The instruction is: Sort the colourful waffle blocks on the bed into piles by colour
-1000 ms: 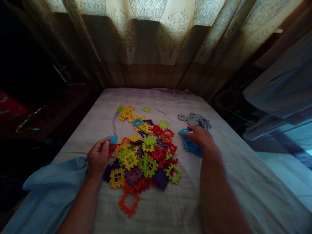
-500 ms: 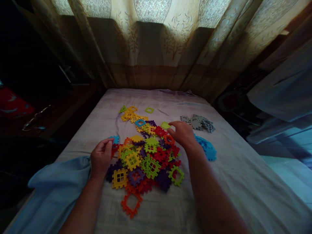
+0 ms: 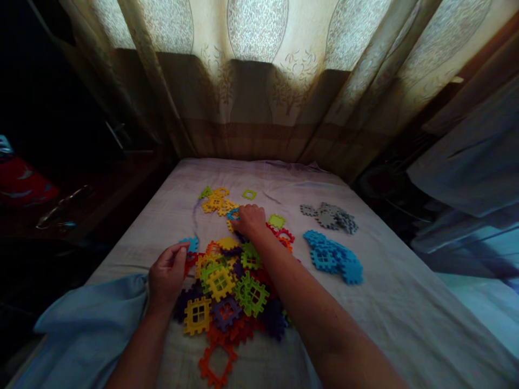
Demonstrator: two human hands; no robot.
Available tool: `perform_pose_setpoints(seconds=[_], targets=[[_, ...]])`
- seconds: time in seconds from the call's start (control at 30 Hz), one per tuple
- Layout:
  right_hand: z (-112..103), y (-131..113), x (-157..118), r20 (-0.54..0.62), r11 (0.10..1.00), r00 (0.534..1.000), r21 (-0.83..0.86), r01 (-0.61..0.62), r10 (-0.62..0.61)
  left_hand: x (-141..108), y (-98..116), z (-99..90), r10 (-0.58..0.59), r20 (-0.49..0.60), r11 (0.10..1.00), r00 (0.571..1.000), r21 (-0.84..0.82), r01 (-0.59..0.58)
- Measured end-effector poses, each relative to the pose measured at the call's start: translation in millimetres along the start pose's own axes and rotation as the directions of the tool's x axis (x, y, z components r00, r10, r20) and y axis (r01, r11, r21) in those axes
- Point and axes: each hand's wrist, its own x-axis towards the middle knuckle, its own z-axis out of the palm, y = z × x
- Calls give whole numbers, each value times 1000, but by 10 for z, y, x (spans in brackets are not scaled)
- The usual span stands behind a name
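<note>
My left hand (image 3: 167, 275) is closed, thumb against fingers, on a blue interlocking plastic tile (image 3: 190, 244) at the left side of the mixed heap. My right hand (image 3: 250, 220) reaches across the heap to its far end, fingers curled down at a second blue tile (image 3: 232, 214) with an open middle. That tile is partly covered by the fingers. Beneath and around lie notched square tiles in several colours, among them a yellow window tile (image 3: 220, 283), a green one (image 3: 251, 293) and a purple one (image 3: 226, 312). My right forearm hides part of the heap.
On the right lie a blue tile pile (image 3: 334, 256) and a grey tile pile (image 3: 330, 216). Yellow tiles (image 3: 217, 203) and a lone green frame (image 3: 249, 194) lie farther back. An orange frame (image 3: 218, 364) is nearest me. A curtain (image 3: 259, 129) hangs behind the sheet-covered surface.
My right hand has moved left from the light green tile to the blue tile at the far end of the heap. My left hand keeps its blue tile. The view has tilted up slightly.
</note>
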Motion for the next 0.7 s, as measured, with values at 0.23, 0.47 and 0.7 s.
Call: perform_pose_setpoints(seconds=[0.23,0.47,0.7], targets=[[-157,314,-263,-114,995,989,39,-94,98,7,33,-19,-62,2,997,998,-44,62],[-178,1223,-1033,-191,967,952,-37,-251,240,10,36,-3,-40,11,998,999,-54,40],[-67,1588,-1533,-152,951,947,-90,-297,282,2,82,-7,-29,3,998,1000,-54,29]])
